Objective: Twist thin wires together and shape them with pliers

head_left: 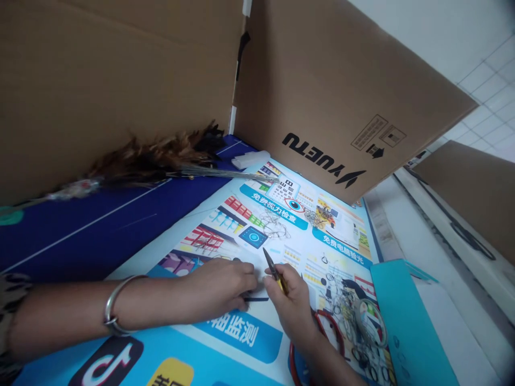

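Observation:
My left hand (223, 284), with a silver bangle on its wrist, is over the printed sheet (261, 338). Its fingers are curled and pressed together, and whatever they pinch is too small to name. Just to its right, my right hand (292, 303) is wrapped round a small pointed tool (276, 271) with dark tips and yellow on its handle, the tips directed up and left. Red-handled scissors (332, 327) lie partly hidden beneath my right wrist. Beside them are many small rings and wire pieces (341, 305) and a round clear container (370, 323).
Cardboard panels (341, 91) stand behind the sheet. Brown feathers (148, 158) lie at the back left, near a bundle of thin wires (225, 172) and a white object (250, 160). Thin wire loops (276, 225) rest mid-sheet. A teal box (410, 321) is at right.

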{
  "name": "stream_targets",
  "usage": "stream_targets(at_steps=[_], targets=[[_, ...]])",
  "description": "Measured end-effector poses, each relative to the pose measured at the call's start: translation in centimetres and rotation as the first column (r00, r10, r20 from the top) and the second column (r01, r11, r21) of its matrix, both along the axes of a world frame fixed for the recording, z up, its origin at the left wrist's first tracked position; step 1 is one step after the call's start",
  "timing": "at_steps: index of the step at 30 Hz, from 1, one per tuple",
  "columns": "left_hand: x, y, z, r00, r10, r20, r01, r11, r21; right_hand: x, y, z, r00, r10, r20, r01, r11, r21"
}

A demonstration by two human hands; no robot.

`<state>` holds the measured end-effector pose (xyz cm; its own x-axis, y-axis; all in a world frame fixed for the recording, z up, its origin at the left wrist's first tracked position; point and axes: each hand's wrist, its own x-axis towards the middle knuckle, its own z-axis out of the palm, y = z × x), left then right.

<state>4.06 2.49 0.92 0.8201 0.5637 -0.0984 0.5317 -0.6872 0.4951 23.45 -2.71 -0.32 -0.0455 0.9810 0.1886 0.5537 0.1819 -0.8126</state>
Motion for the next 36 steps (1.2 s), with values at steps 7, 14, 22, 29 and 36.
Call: stream_targets(at_steps=[7, 14, 22, 29, 36], targets=[[0.3, 0.2, -1.2, 0.999, 0.008, 0.043, -0.010, 0.999, 0.042, -0.1, 0.1, 0.2, 1.000, 0.017, -0.009, -0.017, 1.000, -0.004], [0.5, 0.0, -2.3, 0.998, 0.014, 0.065, -0.019, 0.997, 0.069, -0.2, 0.1, 0.2, 1.000, 0.018, -0.016, -0.018, 1.000, -0.010], [-0.4, 0.6, -0.7, 0.970, 0.102, 0.219, -0.036, 0.957, -0.287, 0.0, 0.0, 0.1, 1.000, 0.018, -0.012, -0.017, 1.000, 0.022], [-2.3, 3.6, 0.1, 0.836, 0.410, 0.364, 0.004, 0.659, -0.752, 0.5, -0.2, 0.0, 0.983, 0.018, 0.180, -0.070, 0.956, 0.285], [-3.3, 4.4, 0.7, 0.781, 0.495, 0.381, 0.124, 0.475, -0.871, 2.0, 0.3, -0.1, 0.855, -0.080, 0.513, -0.228, 0.830, 0.508]])
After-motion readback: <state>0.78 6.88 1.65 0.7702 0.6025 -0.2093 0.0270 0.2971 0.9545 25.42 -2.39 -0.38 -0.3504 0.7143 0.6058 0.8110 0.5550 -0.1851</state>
